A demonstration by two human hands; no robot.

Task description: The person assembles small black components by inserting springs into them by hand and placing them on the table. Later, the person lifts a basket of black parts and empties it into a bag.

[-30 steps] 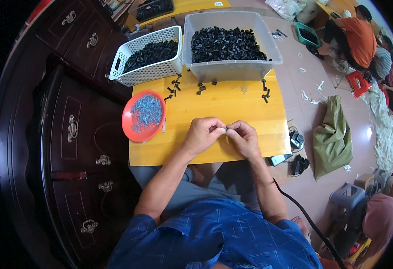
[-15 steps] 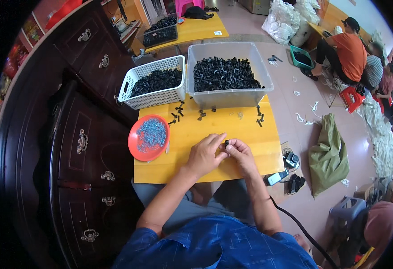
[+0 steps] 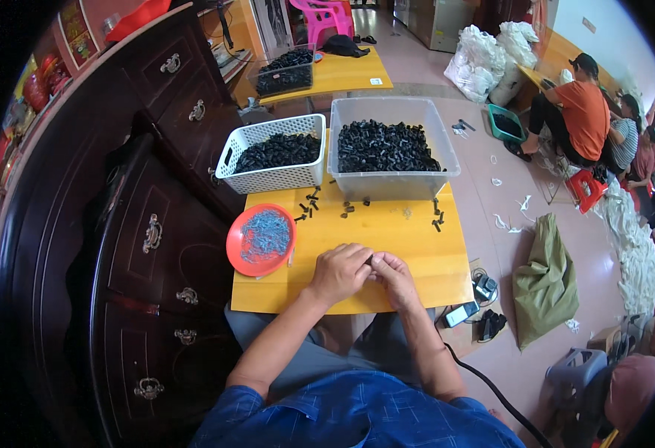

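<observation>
Over the near part of the yellow table (image 3: 320, 295), my two hands meet at a small black plastic part (image 3: 370, 260). My right hand (image 3: 394, 279) pinches this part between thumb and fingertips. My left hand (image 3: 339, 272) is closed against it, its fingertips mostly hidden behind the knuckles, so what they grip cannot be made out. To the left of my hands sits a red round dish (image 3: 232, 250) with many small blue-grey metal pins (image 3: 265, 235). Loose black T-shaped parts (image 3: 312, 198) lie beyond the dish, and more black parts (image 3: 437, 216) lie at the right.
A white perforated basket (image 3: 275, 176) and a clear plastic bin (image 3: 394, 184), both full of black parts, stand at the table's far edge. Dark wooden drawers (image 3: 141, 276) flank the left. Right of the table are a green sack (image 3: 544, 287), devices (image 3: 462, 313) and seated people (image 3: 585, 112).
My left fingers have closed in on the black part, which was more exposed in my right hand before. The whole view has shifted slightly, with the table appearing lower.
</observation>
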